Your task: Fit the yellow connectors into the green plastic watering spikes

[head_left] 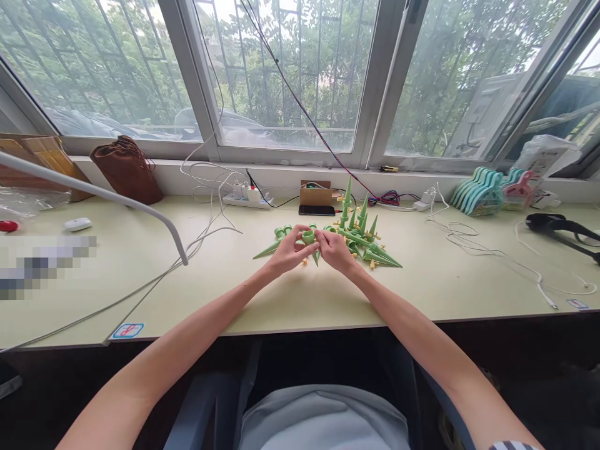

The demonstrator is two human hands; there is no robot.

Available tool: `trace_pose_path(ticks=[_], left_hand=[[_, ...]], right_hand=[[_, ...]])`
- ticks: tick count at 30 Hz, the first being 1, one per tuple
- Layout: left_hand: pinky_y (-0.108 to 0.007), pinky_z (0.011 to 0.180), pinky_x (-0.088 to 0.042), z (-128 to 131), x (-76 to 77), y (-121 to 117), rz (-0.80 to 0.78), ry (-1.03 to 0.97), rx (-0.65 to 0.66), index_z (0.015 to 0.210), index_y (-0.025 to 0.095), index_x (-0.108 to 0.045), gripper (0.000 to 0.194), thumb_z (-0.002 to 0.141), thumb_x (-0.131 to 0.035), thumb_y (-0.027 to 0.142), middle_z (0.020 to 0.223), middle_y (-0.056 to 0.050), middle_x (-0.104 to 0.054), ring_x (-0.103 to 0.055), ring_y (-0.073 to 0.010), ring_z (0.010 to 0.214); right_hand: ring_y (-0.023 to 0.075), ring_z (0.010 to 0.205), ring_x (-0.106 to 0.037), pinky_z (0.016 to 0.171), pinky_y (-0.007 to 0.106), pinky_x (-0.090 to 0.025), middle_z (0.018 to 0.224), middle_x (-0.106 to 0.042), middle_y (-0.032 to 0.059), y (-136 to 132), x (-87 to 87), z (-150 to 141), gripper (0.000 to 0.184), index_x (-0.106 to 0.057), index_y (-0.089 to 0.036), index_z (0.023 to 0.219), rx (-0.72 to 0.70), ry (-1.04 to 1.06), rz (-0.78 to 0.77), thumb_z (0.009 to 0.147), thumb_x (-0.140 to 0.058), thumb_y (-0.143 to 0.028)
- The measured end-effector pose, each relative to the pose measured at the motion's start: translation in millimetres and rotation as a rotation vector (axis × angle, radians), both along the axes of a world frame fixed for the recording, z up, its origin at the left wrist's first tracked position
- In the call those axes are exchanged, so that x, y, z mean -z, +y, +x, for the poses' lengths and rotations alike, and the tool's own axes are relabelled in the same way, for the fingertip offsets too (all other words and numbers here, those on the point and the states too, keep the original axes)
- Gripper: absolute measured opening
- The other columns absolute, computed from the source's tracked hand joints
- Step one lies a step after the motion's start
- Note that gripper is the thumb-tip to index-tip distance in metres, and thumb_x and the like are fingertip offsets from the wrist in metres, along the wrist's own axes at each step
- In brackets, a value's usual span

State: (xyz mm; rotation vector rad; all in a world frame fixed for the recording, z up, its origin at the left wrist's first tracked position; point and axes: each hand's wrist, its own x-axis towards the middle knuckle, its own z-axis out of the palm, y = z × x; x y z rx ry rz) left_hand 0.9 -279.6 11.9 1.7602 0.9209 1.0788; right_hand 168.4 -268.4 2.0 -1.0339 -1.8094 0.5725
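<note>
A green plastic watering spike [308,237], its cup-like open end facing up and its tip downward, is held above the table between my two hands. My left hand [291,249] has its thumb and fingers wrapped round the left side of the cup. At the right side of the same spike, my right hand [334,250] is closed, fingertips pinched against it; any small part under them is hidden. Just beyond and to the right lies a pile of green spikes [382,255] with small yellow valves [373,264]. Several of them stand upright [347,203]. Another green spike [266,250] lies left of my left hand.
Behind the pile are a black phone [317,210] and a small cardboard box [315,195]. A power strip [248,199] and loose white cables [206,234] are to the left. Green hangers [478,192] and a black strap [560,228] sit on the right.
</note>
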Motion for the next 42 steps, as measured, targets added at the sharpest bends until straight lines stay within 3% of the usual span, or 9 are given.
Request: trace_pose_path(ticks=[5, 10, 15, 25, 29, 36, 42], left_hand=[[-0.021, 0.041, -0.035, 2, -2.4, 2, -0.114, -0.104, 0.032, 0.104, 0.019, -0.051, 0.057, 0.083, -0.061, 0.071, 0.056, 0.006, -0.051, -0.045, -0.0091, 0.042], [-0.026, 0.043, -0.038, 0, 2.0, 11, -0.362, -0.156, 0.174, 0.069, 0.019, -0.051, 0.068, 0.086, -0.036, 0.084, 0.049, -0.003, -0.053, -0.044, -0.0114, 0.04], [-0.029, 0.042, -0.039, -3, 2.4, 15, -0.484, -0.149, 0.242, 0.053, 0.019, -0.05, 0.076, 0.086, -0.031, 0.085, 0.047, -0.007, -0.05, -0.041, -0.0124, 0.04], [-0.028, 0.05, -0.044, -7, 4.7, 18, -0.582, -0.16, 0.281, 0.061, 0.016, -0.06, 0.067, 0.093, -0.036, 0.069, 0.058, -0.007, -0.058, -0.046, -0.0126, 0.046], [-0.027, 0.049, -0.043, -6, 4.4, 17, -0.592, -0.209, 0.23, 0.073, 0.016, -0.064, 0.054, 0.093, -0.044, 0.062, 0.066, -0.007, -0.061, -0.047, -0.0127, 0.047], [-0.025, 0.049, -0.042, -5, 0.5, 14, -0.553, -0.273, 0.198, 0.088, 0.016, -0.062, 0.034, 0.09, -0.054, 0.049, 0.07, -0.004, -0.062, -0.051, -0.0122, 0.05], [-0.025, 0.046, -0.041, -4, -0.9, 12, -0.524, -0.299, 0.172, 0.09, 0.018, -0.058, 0.03, 0.085, -0.06, 0.047, 0.068, -0.004, -0.062, -0.052, -0.0124, 0.048]], right_hand=[[0.0126, 0.055, -0.037, 0.057, 0.028, -0.03, 0.056, -0.043, -0.0011, 0, 1.2, 0, 0.054, -0.037, -0.022, 0.063, -0.003, 0.01, 0.032, 0.099, -0.034, -0.062], [0.0125, 0.056, -0.039, 0.057, 0.028, -0.031, 0.059, -0.046, -0.0002, 0, 1.7, 0, 0.054, -0.038, -0.021, 0.064, -0.009, -0.011, 0.045, 0.099, -0.033, -0.062], [0.0124, 0.057, -0.039, 0.058, 0.028, -0.031, 0.061, -0.047, -0.0002, 0, 2.6, 1, 0.054, -0.038, -0.021, 0.066, -0.047, -0.027, 0.055, 0.099, -0.032, -0.063], [0.012, 0.056, -0.04, 0.059, 0.027, -0.032, 0.058, -0.046, -0.002, 1, 5.8, 2, 0.054, -0.04, -0.021, 0.067, -0.098, -0.044, 0.052, 0.099, -0.033, -0.064], [0.0122, 0.056, -0.042, 0.058, 0.026, -0.033, 0.057, -0.047, -0.0024, 2, 7.6, 2, 0.052, -0.04, -0.022, 0.068, -0.106, -0.048, 0.038, 0.099, -0.033, -0.063], [0.0124, 0.055, -0.042, 0.058, 0.026, -0.033, 0.057, -0.048, -0.003, 2, 8.0, 2, 0.049, -0.039, -0.023, 0.07, -0.108, -0.065, 0.017, 0.1, -0.033, -0.061], [0.0126, 0.055, -0.042, 0.058, 0.026, -0.033, 0.057, -0.048, -0.003, 1, 6.4, 2, 0.046, -0.038, -0.023, 0.071, -0.121, -0.072, 0.008, 0.1, -0.033, -0.058]])
